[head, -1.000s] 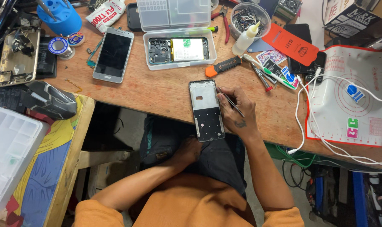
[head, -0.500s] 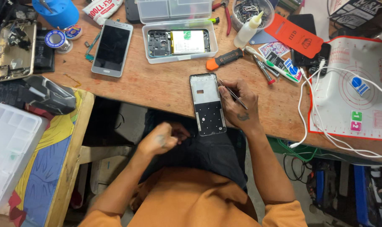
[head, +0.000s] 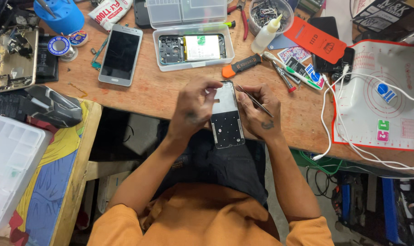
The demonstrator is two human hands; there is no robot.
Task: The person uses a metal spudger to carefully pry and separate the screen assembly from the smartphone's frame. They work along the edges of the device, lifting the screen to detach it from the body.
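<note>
A bare phone frame (head: 226, 119) lies at the front edge of the wooden bench, its lower end hanging over my lap. My left hand (head: 194, 105) grips the frame's upper left side with fingers curled over its top. My right hand (head: 255, 111) rests against the frame's right side and holds thin metal tweezers (head: 252, 99), their tips pointing at the frame's top right corner.
A clear tray (head: 194, 50) with an opened phone stands behind the frame. A silver phone (head: 121, 54) lies to the left, an orange-handled tool (head: 241, 65) and glue bottle (head: 266, 33) to the right. White cables (head: 334, 123) cross a work mat (head: 389, 114). Plastic organiser (head: 9, 164) at left.
My left hand has come up from my lap and taken hold of the phone frame's top left. My right hand has stayed at the frame with the tweezers.
</note>
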